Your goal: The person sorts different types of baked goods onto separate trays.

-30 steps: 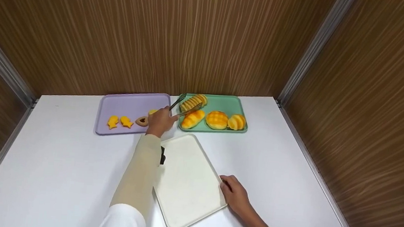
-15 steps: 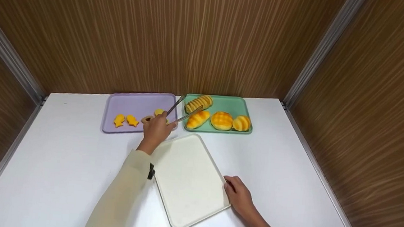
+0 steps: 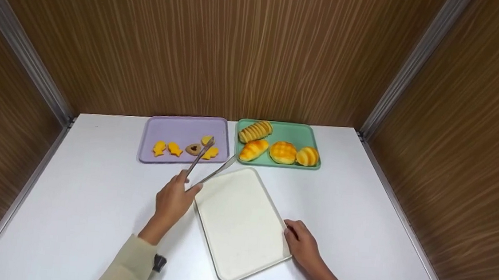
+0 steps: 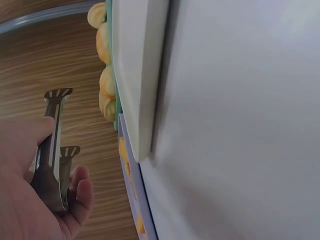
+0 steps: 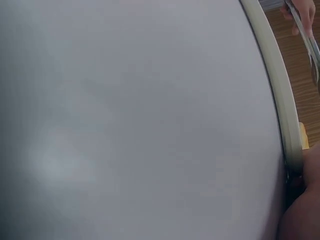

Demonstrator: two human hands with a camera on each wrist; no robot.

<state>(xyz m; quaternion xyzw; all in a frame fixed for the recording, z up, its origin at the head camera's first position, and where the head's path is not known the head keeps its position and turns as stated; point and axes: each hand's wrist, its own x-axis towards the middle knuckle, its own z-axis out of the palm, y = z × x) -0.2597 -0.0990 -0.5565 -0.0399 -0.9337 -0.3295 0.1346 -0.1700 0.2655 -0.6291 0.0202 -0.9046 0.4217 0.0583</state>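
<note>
My left hand (image 3: 173, 201) grips a pair of metal tongs (image 3: 197, 159), thumb on one arm and fingers on the other. The tong arms are spread with nothing between their ends; one tip overlaps the purple tray (image 3: 168, 127) in the head view. Slotted ends of the tongs (image 4: 48, 155) show in the left wrist view. With curled fingers, my right hand (image 3: 302, 244) holds the right edge of a cream tray (image 3: 243, 222), which lies bare and angled on the table. From the right wrist, the tray's rim (image 5: 279, 85) runs down to that hand.
Yellow fish-shaped cookies (image 3: 175, 149), a heart-holed cookie (image 3: 193, 149) and a round yellow one (image 3: 207, 140) lie on the purple tray. Beside it, a green tray (image 3: 294, 132) bears a ridged roll (image 3: 256, 131) and other breads (image 3: 283, 152). Wood-grain panels (image 3: 238, 50) enclose the white table.
My left hand has drawn back toward me and to the left, bringing the tongs away from the green tray's left end. My right hand stays on the cream tray's edge.
</note>
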